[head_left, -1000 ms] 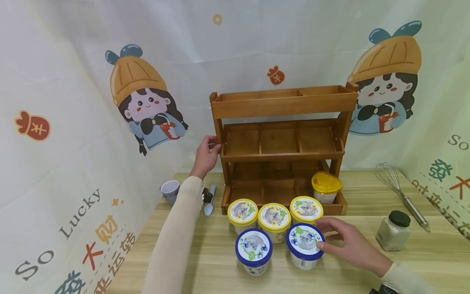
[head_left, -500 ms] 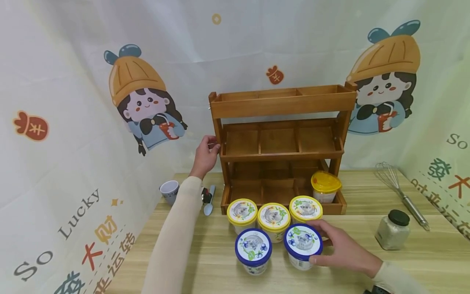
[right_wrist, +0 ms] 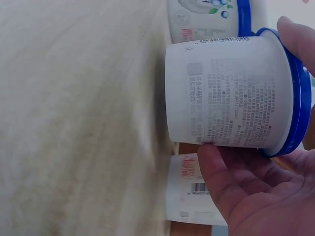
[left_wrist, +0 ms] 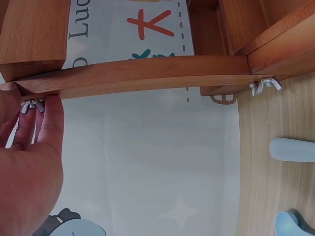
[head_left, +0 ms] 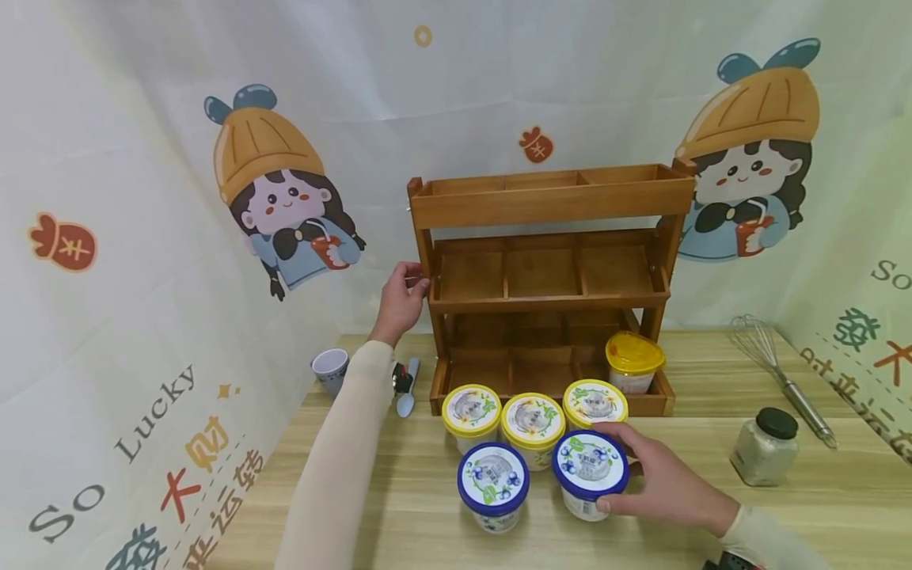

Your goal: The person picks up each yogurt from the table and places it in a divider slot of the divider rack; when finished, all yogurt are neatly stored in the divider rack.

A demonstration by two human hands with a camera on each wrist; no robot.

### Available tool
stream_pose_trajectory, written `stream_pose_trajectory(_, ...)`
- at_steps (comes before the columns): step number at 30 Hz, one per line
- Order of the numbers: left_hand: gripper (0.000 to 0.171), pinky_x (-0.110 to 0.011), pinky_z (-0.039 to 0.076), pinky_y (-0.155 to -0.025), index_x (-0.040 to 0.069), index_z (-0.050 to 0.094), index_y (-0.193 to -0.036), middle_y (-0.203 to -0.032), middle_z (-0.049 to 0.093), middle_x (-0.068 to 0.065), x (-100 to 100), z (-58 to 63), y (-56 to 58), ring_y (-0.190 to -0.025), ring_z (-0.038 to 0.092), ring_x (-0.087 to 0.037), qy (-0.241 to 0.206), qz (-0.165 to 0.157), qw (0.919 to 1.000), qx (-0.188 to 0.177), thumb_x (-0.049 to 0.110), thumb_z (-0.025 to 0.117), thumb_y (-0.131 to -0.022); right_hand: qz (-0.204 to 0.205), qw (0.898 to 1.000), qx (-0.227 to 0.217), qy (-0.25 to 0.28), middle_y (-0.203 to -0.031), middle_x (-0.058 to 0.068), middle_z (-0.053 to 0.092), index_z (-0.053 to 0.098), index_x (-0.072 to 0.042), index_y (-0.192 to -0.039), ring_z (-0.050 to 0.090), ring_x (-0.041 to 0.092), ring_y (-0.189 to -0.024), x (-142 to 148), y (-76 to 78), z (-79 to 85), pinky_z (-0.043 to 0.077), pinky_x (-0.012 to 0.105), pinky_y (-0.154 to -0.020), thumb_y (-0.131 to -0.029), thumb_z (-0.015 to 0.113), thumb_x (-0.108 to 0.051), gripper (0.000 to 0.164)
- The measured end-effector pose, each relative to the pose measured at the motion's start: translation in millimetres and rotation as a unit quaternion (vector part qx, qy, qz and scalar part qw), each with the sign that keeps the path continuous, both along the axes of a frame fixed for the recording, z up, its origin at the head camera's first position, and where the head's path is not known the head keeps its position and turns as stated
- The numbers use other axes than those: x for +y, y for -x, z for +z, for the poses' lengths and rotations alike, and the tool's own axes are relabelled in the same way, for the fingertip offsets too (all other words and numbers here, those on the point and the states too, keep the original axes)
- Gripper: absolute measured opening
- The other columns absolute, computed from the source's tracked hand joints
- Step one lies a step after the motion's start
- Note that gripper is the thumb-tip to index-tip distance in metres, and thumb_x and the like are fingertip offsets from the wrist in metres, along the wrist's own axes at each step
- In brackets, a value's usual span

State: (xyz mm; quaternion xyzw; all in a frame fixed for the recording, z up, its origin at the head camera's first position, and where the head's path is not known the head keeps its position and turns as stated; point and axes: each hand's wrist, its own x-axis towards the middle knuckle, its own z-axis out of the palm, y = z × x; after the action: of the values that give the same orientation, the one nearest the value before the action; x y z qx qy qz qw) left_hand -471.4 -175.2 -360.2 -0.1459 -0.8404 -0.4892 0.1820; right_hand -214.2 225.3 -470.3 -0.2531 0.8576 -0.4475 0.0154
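My right hand (head_left: 663,481) grips a white tub with a blue-rimmed blueberry lid (head_left: 590,465), thumb on the near side and fingers round the far side. In the right wrist view the tub's printed side (right_wrist: 226,93) faces the camera; whether its base touches the table is hard to tell. My left hand (head_left: 401,302) touches the left post of a wooden three-tier rack (head_left: 549,208). Its fingertips rest on the post around a wing nut (left_wrist: 33,104). A second blue-lidded tub (head_left: 493,478) stands left of the held one.
Several yellow-lidded tubs (head_left: 533,419) stand before the rack. A yellow-topped container (head_left: 634,360) sits in its lower right compartment. A whisk (head_left: 789,384) and black-capped jar (head_left: 765,448) lie right; a cup (head_left: 330,369) and spoon (head_left: 408,388) are left.
My right hand has come further round the blue-lidded tub and now grips it; the tub has shifted slightly left. My left hand has stayed on the rack post.
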Motion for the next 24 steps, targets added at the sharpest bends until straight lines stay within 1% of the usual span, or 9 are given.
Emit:
stream_pose_trajectory(8,0.031,-0.052,0.056,-0.108,0.003,0.052,-0.14,-0.14,0.06,-0.019,-1,1.0,-0.3,-0.134,0.06,-0.036,-0.001,-0.004,1.0,-0.001,0.015,0.055,-0.111,-0.016,1.0,0.023,0.0,-0.145,0.02,0.06,0.043,-0.007,-0.154,0.066,0.02,-0.12,0,2.1,13.0,0.062,0.026,-0.086,-0.083,0.092,-0.033,0.09)
stream_pose_trajectory(13,0.032,-0.052,0.056,-0.108,0.003,0.051,-0.141,-0.14,0.059,-0.019,-1,0.7,-0.5,-0.134,0.059,-0.035,0.0,-0.004,1.0,-0.005,0.015,0.055,-0.111,-0.022,0.998,0.057,0.003,-0.144,0.02,0.061,0.044,-0.005,-0.154,0.065,0.015,-0.12,0,4.1,22.4,0.063,0.028,-0.089,-0.082,0.093,-0.031,0.09)
stream_pose_trajectory(16,0.032,-0.052,0.056,-0.109,0.003,0.051,-0.141,-0.141,0.059,-0.019,-1,1.0,-0.8,-0.134,0.059,-0.035,0.0,-0.003,1.0,-0.006,0.015,0.055,-0.111,-0.028,0.997,0.072,0.0,-0.146,0.019,0.061,0.045,-0.006,-0.154,0.066,0.022,-0.122,0,6.0,29.3,0.063,0.029,-0.09,-0.082,0.093,-0.032,0.091)
stream_pose_trajectory(20,0.032,-0.052,0.055,-0.108,0.003,0.051,-0.141,-0.14,0.059,-0.019,-1,1.4,-0.8,-0.134,0.059,-0.035,0.0,-0.001,1.0,-0.007,0.015,0.055,-0.111,-0.041,0.996,0.076,-0.008,-0.148,0.019,0.059,0.044,-0.008,-0.156,0.066,0.035,-0.124,0,9.6,39.9,0.061,0.026,-0.092,-0.084,0.091,-0.034,0.09)
stream_pose_trajectory(24,0.033,-0.053,0.056,-0.107,0.003,0.051,-0.141,-0.139,0.06,-0.019,-1,2.0,-1.1,-0.133,0.059,-0.035,0.001,-0.002,1.0,-0.006,0.015,0.055,-0.111,-0.049,0.996,0.08,-0.009,-0.15,0.02,0.058,0.042,-0.007,-0.157,0.067,0.035,-0.124,-1,14.4,50.7,0.061,0.026,-0.094,-0.085,0.09,-0.035,0.09)
